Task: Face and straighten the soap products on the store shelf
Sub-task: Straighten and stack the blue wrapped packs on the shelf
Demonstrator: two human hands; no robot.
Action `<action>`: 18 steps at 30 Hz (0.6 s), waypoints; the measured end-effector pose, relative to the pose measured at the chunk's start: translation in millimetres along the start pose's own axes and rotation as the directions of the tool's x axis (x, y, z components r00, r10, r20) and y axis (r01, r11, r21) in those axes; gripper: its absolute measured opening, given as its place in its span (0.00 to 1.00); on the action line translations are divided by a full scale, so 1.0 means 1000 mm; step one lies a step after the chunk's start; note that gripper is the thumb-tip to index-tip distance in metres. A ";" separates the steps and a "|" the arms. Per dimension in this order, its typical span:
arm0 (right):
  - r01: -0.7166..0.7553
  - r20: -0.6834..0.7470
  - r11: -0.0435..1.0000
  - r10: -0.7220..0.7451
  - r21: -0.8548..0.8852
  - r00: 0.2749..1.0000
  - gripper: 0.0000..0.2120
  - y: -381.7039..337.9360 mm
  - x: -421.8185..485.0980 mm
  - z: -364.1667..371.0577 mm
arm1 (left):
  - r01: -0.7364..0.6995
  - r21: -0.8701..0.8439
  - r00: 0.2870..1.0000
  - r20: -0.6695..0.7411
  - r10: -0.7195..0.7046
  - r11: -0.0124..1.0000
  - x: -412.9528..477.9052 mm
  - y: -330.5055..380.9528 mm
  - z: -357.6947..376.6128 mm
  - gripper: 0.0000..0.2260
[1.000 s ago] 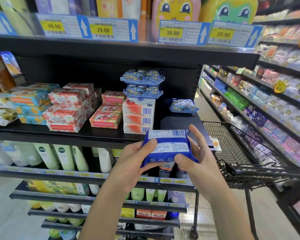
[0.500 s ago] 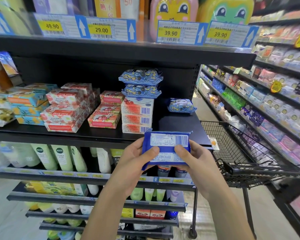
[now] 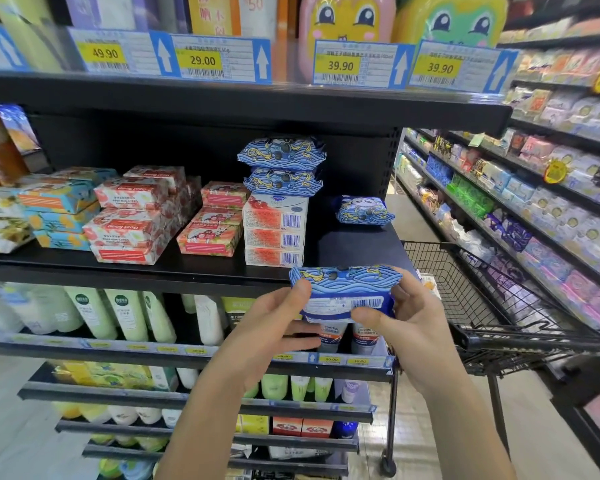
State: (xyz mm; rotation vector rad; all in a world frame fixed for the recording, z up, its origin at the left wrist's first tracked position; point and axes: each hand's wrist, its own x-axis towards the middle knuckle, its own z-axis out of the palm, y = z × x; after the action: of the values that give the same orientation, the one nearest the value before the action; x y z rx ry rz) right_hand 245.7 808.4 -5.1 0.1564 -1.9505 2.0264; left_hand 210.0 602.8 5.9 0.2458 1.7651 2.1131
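Observation:
I hold a blue wave-patterned soap pack (image 3: pixel 345 289) in front of the black shelf's (image 3: pixel 194 268) front edge. My left hand (image 3: pixel 274 327) grips its left end and my right hand (image 3: pixel 409 327) grips its right end, thumbs on the barcode side. The pack is tilted so its patterned top and its white label both show. On the shelf, two matching blue packs (image 3: pixel 281 166) lie stacked on three white and red soap boxes (image 3: pixel 274 233). Another blue pack (image 3: pixel 362 209) lies alone at the right end.
Red goat soap boxes (image 3: pixel 132 216) and pink boxes (image 3: pixel 215 220) are stacked left of the white ones, with orange and blue boxes (image 3: pixel 56 209) further left. A black wire shopping cart (image 3: pixel 492 299) stands at the right. Lotion tubes (image 3: pixel 118 313) fill the shelf below.
Both hands have turned the blue pack, tipping its label side downward so the patterned face now shows on top. The pack stays in front of the shelf edge.

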 end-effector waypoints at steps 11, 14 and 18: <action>-0.134 -0.084 0.991 0.134 -0.003 0.987 0.35 -0.001 -0.004 0.006 | -0.158 -0.068 0.986 -0.070 0.153 0.985 0.005 -0.003 0.010 0.19; -0.196 -0.110 0.975 0.207 0.104 0.972 0.37 -0.004 -0.004 0.009 | -0.157 -0.049 0.985 -0.085 0.152 0.986 0.006 -0.003 0.010 0.17; -0.240 -0.115 0.961 0.256 0.135 0.960 0.37 -0.009 -0.006 0.014 | -0.143 -0.064 0.984 -0.119 0.135 0.988 0.009 -0.006 0.010 0.27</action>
State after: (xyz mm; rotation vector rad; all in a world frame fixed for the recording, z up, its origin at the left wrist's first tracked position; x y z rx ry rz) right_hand 251.9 794.2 3.0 -0.2019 -1.8453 2.2497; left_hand 206.8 616.3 0.9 0.2394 1.7775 2.3268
